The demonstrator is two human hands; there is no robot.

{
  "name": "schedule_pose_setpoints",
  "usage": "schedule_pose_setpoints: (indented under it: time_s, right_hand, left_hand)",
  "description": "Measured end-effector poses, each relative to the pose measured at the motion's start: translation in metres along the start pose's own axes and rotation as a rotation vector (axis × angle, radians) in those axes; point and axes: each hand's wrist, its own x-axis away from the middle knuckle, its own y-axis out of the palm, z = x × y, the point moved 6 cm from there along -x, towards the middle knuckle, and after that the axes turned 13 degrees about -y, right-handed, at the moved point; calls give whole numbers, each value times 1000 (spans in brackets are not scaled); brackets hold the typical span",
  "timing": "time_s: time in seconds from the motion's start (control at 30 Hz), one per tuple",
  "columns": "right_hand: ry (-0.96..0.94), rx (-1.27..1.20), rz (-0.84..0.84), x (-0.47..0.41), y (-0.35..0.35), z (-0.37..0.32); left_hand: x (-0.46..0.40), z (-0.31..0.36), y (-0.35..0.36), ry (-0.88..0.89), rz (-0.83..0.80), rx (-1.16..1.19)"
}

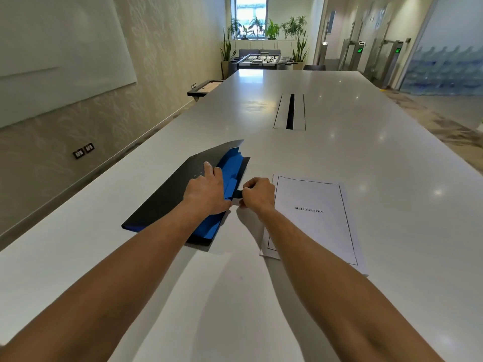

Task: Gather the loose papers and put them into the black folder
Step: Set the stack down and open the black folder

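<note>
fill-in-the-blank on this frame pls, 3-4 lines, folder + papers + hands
1. The top sheet of the paper stack reads ____.
2. The dividers inside the black folder are ____ in colour.
3. The paper stack lies to the ____ of the folder.
4. The right hand pinches the folder's black ____, while the left hand rests on the cover.

Missing words: BIBLIOGRAPHY; blue; right; tab
</note>
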Motion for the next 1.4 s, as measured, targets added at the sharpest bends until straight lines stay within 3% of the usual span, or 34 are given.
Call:
schedule_pose_setpoints:
  time_s: [0.7, 0.93, 1.17, 1.4]
  right_hand:
    - [-56, -54, -30, 14, -10, -11]
    - [-37, -44, -39, 13, -15, -2]
    - [-69, 67, -132, 21, -11, 12]
    - [-195, 291, 0, 35, -32, 10]
  left_hand:
    - [17, -12, -10, -3, -4, 4]
    - [10, -15, -17, 18, -12, 121]
    - [14, 3, -9, 50, -99, 128]
    - [19, 35, 19, -41, -200, 162]
